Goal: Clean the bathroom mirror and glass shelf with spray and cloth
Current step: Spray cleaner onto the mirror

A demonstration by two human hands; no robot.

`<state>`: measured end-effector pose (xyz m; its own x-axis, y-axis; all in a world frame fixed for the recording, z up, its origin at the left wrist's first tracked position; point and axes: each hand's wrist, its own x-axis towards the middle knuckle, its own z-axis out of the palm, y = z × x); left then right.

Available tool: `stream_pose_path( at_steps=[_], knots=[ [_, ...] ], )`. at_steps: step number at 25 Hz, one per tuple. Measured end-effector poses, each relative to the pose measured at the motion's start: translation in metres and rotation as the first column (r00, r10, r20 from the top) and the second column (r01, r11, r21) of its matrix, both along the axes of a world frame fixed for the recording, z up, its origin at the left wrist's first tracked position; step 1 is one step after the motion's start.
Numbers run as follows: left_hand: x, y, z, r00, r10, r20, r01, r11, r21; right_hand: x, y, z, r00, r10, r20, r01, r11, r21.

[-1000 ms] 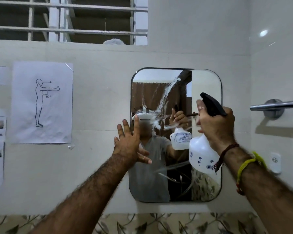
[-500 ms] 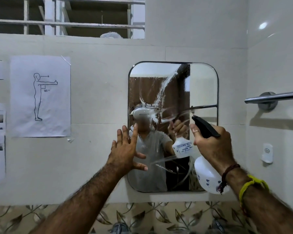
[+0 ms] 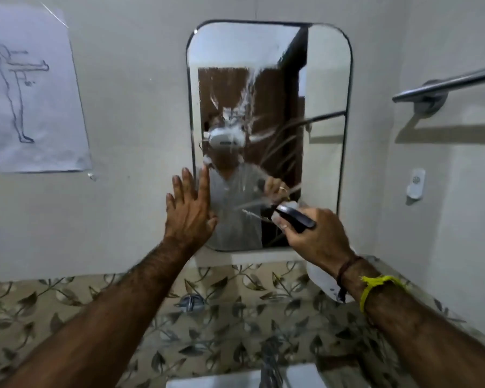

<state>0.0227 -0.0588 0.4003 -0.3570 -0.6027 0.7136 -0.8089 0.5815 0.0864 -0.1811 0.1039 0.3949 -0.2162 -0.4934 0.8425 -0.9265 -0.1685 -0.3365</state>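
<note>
The pale tiled wall carries a foam-streaked mirror, taped drawing and towel bar.

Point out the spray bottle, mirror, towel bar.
spray bottle [image 3: 324, 282]: head view, white body below the right wrist.
mirror [image 3: 326, 65]: head view, upper right glass.
towel bar [image 3: 454, 81]: head view, mid-rod.

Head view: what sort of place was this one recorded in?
Most likely a home bathroom: a wall mirror streaked with foam, a metal towel bar on the side wall, and leaf-patterned tiles below with a tap.
</note>
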Motion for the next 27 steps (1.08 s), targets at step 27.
stream_pose_path(
  at_steps=[27],
  knots=[
    [-0.017, -0.007, 0.103, 0.989, -0.123, 0.077, 0.123, 0.992, 0.004, 0.0, 0.005, 0.146, 0.985, -0.024, 0.171, 0.084, 0.93, -0.358]
  ],
)
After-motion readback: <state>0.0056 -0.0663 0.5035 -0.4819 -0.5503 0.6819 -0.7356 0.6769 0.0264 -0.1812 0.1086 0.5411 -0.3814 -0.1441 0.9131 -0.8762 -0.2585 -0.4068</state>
